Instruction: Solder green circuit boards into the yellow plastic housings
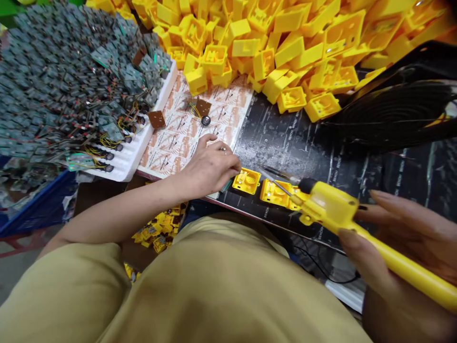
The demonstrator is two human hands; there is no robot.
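My right hand [400,238] is closed round a yellow soldering iron [332,209], whose thin metal tip points left at a yellow plastic housing [275,192] lying on the black bench mat [314,147]. A second yellow housing [246,180] lies just to its left. My left hand [209,166] rests knuckles up beside that housing, fingers curled and pinched at its edge; a ring shows on one finger. What the fingers pinch is hidden.
A big heap of yellow housings [285,43] fills the far side. Several green circuit boards with wires [71,76] are piled at the left on a white tray [143,143]. A printed sheet [185,128] carries a brown board. A black fan [396,109] stands at right.
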